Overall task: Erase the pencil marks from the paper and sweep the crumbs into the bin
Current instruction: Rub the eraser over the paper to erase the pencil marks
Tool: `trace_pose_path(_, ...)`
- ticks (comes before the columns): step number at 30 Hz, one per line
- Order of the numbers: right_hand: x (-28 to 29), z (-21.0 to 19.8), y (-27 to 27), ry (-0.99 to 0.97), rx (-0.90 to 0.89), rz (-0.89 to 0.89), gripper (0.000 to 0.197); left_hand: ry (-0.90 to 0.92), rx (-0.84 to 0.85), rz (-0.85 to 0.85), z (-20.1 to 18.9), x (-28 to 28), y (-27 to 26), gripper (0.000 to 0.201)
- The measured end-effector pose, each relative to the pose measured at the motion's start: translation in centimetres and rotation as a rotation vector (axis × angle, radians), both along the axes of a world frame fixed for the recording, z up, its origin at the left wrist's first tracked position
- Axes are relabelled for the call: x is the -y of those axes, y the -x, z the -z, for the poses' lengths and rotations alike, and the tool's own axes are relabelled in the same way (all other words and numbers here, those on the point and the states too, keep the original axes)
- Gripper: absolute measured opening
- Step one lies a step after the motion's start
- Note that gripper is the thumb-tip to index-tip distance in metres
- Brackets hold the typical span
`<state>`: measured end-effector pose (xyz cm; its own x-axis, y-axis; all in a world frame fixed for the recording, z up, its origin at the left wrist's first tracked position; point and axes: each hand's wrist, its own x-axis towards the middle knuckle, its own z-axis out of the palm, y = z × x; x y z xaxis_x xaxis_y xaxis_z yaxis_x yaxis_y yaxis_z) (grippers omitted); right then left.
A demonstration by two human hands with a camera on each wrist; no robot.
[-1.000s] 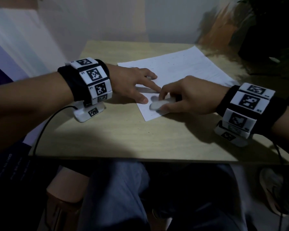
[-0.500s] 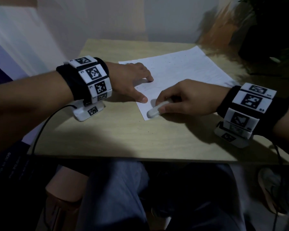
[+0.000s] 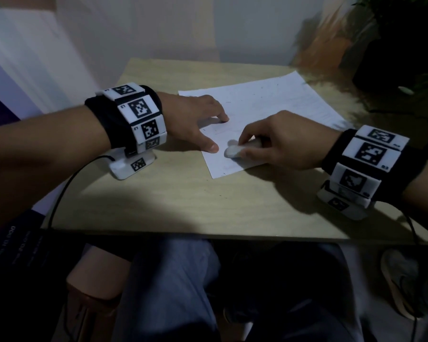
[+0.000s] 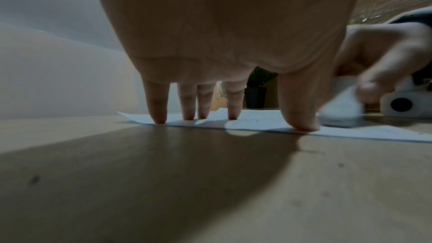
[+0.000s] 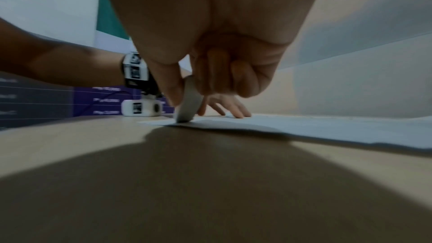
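The eraser, pinched by the right hand, is now pulled farther onto the paper; the left hand stays pressed flat, fingers spread.

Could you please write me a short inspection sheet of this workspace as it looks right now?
Surface: light wooden table, partly in shadow.
Job's things: white paper sheet lying flat, faint marks; white oblong eraser tipped onto it.
Clutter: dark crumbs on the sheet; no bin in view.
Hands: left hand presses straight fingertips on the sheet; right hand pinches the eraser.
Cables: black cable from the left wrist unit.
Surroundings: potted plant, pale wall.
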<state>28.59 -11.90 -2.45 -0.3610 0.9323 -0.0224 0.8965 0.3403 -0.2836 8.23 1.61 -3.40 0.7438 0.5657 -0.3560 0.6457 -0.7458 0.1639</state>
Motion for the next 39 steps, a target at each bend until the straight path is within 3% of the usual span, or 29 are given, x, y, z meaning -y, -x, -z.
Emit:
trace_pose_path(5,0.8,-0.5,0.5,0.225,-0.119,-0.064,0.056,0.002,0.004,-0.002,-0.1,0.2,0.0,0.085)
trace_pose_path(8,-0.1,-0.3,-0.2,0.086,-0.069,0.037,0.041,0.000,0.007,-0.006,-0.1,0.4,-0.1,0.084)
trace_pose_path(10,0.1,-0.1,-0.1,0.019,0.000,0.012,0.033,0.011,0.002,-0.009,-0.3,0.4,0.0,0.084)
trace_pose_path(15,0.8,-0.4,0.2,0.203,-0.100,-0.070,0.043,0.025,-0.011,-0.001,-0.6,0.7,0.0,0.083)
trace_pose_path(20,-0.5,0.0,-0.8,0.027,-0.070,0.052,0.031,-0.010,-0.033,0.013,-0.3,0.6,0.0,0.081)
trace_pose_path(26,-0.3,0.0,-0.5,0.182,-0.109,0.008,0.026,0.005,-0.018,0.017,-0.7,0.7,0.0,0.084)
trace_pose_path(29,-1.0,0.0,-0.7,0.055,-0.032,0.050,0.028,0.075,-0.023,0.009,-0.8,0.8,0.1,0.082)
trace_pose_path(31,-0.9,0.1,-0.5,0.034,-0.018,0.040,0.030,0.116,-0.044,0.004,-0.9,0.8,0.2,0.088)
trace_pose_path(35,-0.2,0.0,0.2,0.215,-0.043,-0.050,0.027,0.127,-0.132,-0.013,-0.8,0.9,0.3,0.103)
trace_pose_path(39,-0.9,-0.2,-0.1,0.053,-0.042,0.077,0.033,0.126,-0.131,0.019,-0.4,0.8,0.4,0.108)
